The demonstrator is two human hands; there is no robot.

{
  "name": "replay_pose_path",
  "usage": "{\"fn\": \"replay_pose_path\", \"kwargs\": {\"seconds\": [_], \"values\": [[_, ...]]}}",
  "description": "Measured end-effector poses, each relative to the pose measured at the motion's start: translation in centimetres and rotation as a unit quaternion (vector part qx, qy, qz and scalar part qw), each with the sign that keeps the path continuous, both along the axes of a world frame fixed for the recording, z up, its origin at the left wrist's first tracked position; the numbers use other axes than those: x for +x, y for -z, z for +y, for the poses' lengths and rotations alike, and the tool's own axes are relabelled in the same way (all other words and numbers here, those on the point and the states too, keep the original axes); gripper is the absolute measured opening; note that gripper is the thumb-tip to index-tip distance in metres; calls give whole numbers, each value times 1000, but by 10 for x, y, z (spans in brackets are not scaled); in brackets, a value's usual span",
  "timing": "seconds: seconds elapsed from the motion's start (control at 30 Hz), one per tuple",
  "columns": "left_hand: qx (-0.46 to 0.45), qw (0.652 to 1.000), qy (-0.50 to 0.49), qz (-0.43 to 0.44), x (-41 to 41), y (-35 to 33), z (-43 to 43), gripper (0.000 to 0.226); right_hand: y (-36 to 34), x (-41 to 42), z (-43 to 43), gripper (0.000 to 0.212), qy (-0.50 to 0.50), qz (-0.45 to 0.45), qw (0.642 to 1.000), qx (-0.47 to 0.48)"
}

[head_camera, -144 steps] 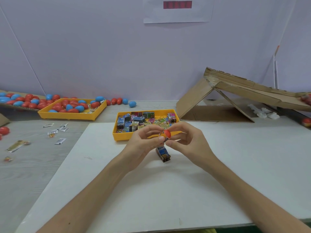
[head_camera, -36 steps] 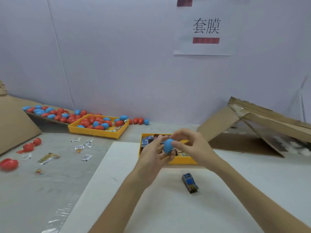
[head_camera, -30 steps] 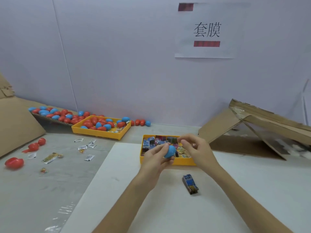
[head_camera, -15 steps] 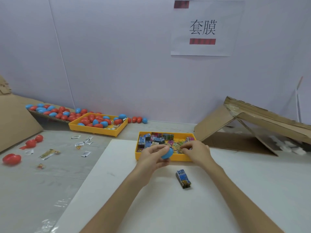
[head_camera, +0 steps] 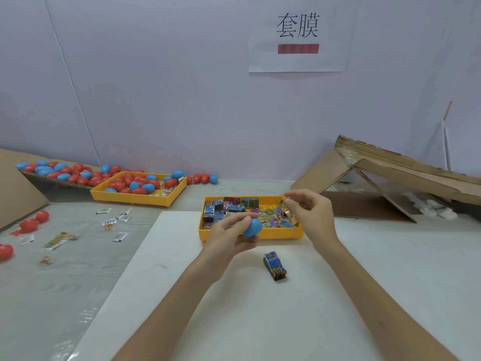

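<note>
Blue plastic egg capsule (head_camera: 252,227), smooth and plain, one rounded end showing; left hand (head_camera: 226,238) grips it with thumb and curled fingers, just over the front wall of a yellow tray (head_camera: 281,235). Right hand (head_camera: 315,217) pinches a gold foil packet (head_camera: 286,206) above the tray's right end. Small blue printed box (head_camera: 274,265) lies on the white board (head_camera: 377,256), near the hands. Second yellow tray (head_camera: 135,199) of red and blue eggs sits far left.

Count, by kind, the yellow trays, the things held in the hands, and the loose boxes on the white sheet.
Yellow trays: 2 (egg tray, packet tray)
Blue egg, held in the left hand: 1
Gold packet, pinched by the right hand: 1
Small box on the white sheet: 1
Total: 5
</note>
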State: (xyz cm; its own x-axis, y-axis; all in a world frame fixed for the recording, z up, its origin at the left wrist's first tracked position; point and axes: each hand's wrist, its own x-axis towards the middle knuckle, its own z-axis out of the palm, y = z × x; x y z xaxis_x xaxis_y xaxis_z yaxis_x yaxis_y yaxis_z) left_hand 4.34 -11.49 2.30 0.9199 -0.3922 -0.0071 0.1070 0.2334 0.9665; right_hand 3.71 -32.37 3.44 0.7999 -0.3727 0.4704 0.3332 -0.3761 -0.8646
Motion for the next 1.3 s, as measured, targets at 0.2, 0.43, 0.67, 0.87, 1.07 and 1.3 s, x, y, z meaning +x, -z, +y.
{"fn": "replay_pose_path", "kwargs": {"seconds": [0.2, 0.43, 0.67, 0.87, 1.07, 1.3], "values": [[41, 999, 21, -3, 1, 1, 1, 23, -3, -9, 19, 17, -102, 42, 993, 43], [54, 998, 24, 36, 5, 3, -2, 34, -8, -17, 27, 23, -201, 29, 976, 74], [68, 995, 39, 54, -2, 1, -6, 37, 0, -19, 42, 22, -225, 44, 973, 33], [50, 998, 29, 12, 2, 7, -2, 27, 3, -19, 45, 35, -226, 19, 974, -15], [41, 999, 9, 17, 6, 9, -2, 21, -2, -19, 41, 39, -234, 6, 971, 39], [-6, 997, 43, 59, 9, 6, 3, 28, -4, -16, 35, 57, -260, 41, 958, 111]]}}
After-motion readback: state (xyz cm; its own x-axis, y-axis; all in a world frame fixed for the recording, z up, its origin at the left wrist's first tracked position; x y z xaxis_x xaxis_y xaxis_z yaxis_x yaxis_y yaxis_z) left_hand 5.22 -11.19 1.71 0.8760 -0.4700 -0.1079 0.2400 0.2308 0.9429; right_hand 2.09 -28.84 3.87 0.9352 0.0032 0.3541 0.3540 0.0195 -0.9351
